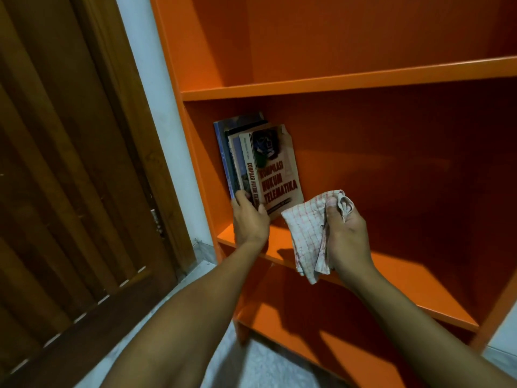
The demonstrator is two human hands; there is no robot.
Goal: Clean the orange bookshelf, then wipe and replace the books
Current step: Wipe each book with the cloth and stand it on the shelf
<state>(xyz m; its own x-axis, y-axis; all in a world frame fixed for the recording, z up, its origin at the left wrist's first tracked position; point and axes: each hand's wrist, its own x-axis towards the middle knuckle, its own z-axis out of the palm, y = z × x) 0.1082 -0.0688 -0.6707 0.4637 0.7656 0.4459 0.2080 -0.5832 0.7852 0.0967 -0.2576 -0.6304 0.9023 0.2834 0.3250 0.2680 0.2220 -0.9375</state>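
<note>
Head view: left hand (249,217) gripping books (260,161), lower edges hidden; right hand (345,233) clutching cloth (305,233).

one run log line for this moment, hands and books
left hand: grips lower edge of books | books: standing at left end of middle shelf | right hand: holds checked cloth | upper shelf: bare

On the left of my view I see a dark brown wooden door (64,177) with slanted slats. A pale white wall (156,113) runs beside it. At the bottom, a light speckled floor (260,368) shows, dimly lit.
</note>
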